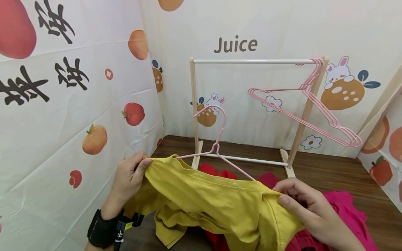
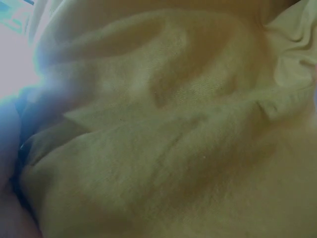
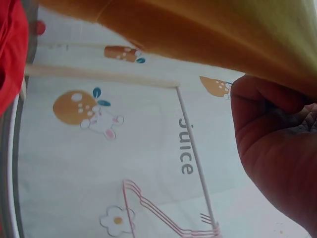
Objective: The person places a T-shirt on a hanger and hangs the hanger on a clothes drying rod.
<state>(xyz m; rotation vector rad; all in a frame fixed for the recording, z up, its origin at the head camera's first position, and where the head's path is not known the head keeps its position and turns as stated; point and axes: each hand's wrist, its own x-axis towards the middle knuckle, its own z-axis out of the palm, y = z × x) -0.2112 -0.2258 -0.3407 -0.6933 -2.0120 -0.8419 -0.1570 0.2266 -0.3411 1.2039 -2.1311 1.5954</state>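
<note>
A yellow T-shirt (image 1: 213,195) is stretched between both hands in the head view, its neckline facing up. My left hand (image 1: 130,177) pinches one shoulder between thumb and fingers. At the other shoulder, my right hand (image 1: 309,205) grips the cloth, its curled fingers also showing in the right wrist view. A pink hanger (image 1: 217,148) sits inside the shirt; its hook and upper arms rise out of the neck opening, and the lower part is hidden by cloth. Yellow fabric (image 2: 163,124) fills most of the left wrist view.
Behind the shirt stands a wooden rack with a white rail (image 1: 251,61). Several pink hangers (image 1: 314,90) hang at its right end. Red cloth (image 1: 208,169) and magenta clothing (image 1: 345,209) lie on the brown table (image 1: 373,202). Printed curtains (image 1: 103,87) enclose the left and back.
</note>
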